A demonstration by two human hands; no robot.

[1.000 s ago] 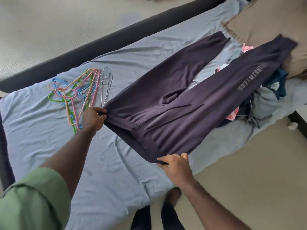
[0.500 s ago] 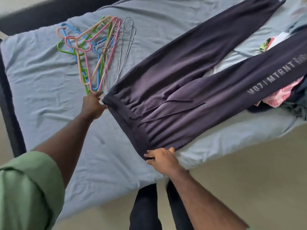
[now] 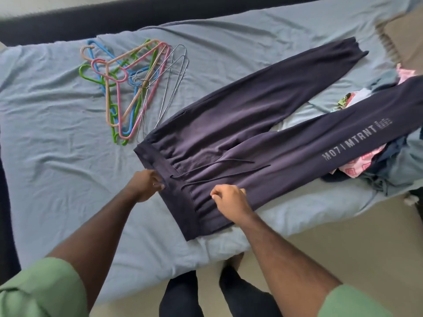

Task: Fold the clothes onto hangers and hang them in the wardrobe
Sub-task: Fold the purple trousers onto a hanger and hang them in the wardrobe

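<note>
Dark navy trousers (image 3: 229, 133) lie spread flat on the bed, waistband towards me, both legs running off to the right. The nearer leg carries grey lettering. My left hand (image 3: 144, 186) pinches the middle of the waistband beside the drawstring. My right hand (image 3: 229, 200) sits on the fabric just below the waistband with its fingers curled into the cloth. A bundle of coloured plastic and wire hangers (image 3: 132, 88) lies on the sheet to the far left of the trousers.
The bed has a wrinkled light blue sheet (image 3: 57, 145) and a dark frame (image 3: 114, 14) along its far side. A heap of other clothes (image 3: 366, 165) lies at the right under the trouser leg. A tan pillow (image 3: 405, 37) is at the top right. Beige floor lies before the bed.
The trousers have been laid down flat. Both hands left the waistband's corners and moved inward, the left to the waistband's middle, the right onto the fabric below it.
</note>
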